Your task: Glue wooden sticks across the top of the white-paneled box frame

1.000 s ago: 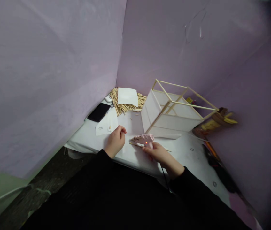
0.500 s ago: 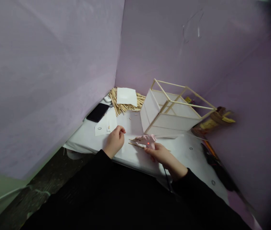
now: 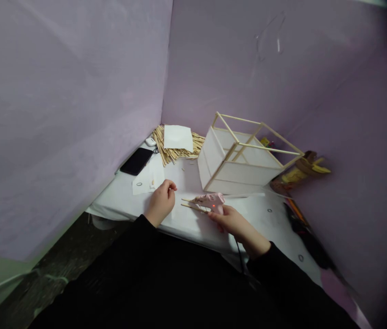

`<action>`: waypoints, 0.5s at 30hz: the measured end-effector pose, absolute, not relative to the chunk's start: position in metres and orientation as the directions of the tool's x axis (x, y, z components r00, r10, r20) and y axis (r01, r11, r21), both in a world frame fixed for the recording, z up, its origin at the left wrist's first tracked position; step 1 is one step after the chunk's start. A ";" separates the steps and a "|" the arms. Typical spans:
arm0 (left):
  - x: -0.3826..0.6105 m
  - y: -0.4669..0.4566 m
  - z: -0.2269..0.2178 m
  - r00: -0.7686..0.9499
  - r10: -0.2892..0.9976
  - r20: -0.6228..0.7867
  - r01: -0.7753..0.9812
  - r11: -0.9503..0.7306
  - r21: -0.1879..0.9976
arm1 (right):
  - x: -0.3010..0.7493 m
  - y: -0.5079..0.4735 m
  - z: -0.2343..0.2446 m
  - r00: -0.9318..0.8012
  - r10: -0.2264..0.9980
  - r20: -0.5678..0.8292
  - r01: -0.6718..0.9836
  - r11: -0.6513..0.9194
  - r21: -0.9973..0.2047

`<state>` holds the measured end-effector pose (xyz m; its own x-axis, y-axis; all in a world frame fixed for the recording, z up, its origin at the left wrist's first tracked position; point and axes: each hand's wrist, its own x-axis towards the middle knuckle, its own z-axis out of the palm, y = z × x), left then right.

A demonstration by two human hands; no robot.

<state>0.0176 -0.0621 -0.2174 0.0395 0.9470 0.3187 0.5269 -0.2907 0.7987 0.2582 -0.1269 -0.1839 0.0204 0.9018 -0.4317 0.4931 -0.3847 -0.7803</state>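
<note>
My right hand (image 3: 229, 220) is wrapped round a pink hot glue gun (image 3: 216, 202), which has a small red light lit on its side. The gun's nozzle points left, toward my left hand. Two thin wooden sticks (image 3: 189, 205) lie side by side at the nozzle, partly hidden by the gun and the right hand. To their left my left hand (image 3: 161, 201) is closed with its fingers curled in, just above the white-covered table. Whether it pinches anything small cannot be made out. Behind the gun stands a box-shaped stick frame (image 3: 237, 146) with white panels on its lower part.
At the back lies a pile of wooden sticks (image 3: 168, 153) under a white sheet (image 3: 178, 138). A black phone (image 3: 136, 161) and paper pieces (image 3: 145, 179) lie on the left. A container with yellow items (image 3: 294, 176) stands right, by the wall. The gun's dark cord (image 3: 239, 256) hangs over the front edge.
The view has shifted slightly, so the scene sits a little further left. The glue gun and my right hand have moved slightly right relative to the sticks. My left hand stays curled.
</note>
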 end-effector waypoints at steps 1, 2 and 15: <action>0.018 -0.062 -0.217 0.039 0.947 0.318 0.529 -0.290 0.798 | 0.259 -0.127 -0.184 0.027 0.901 -0.434 0.496 -0.389 -0.776; 0.018 -0.062 -0.217 0.038 0.947 0.318 0.530 -0.288 0.797 | 0.260 -0.127 -0.185 0.029 0.899 -0.436 0.497 -0.392 -0.774; 0.018 -0.061 -0.219 0.034 0.945 0.326 0.531 -0.293 0.795 | 0.275 -0.133 -0.192 0.044 0.912 -0.407 0.479 -0.377 -0.792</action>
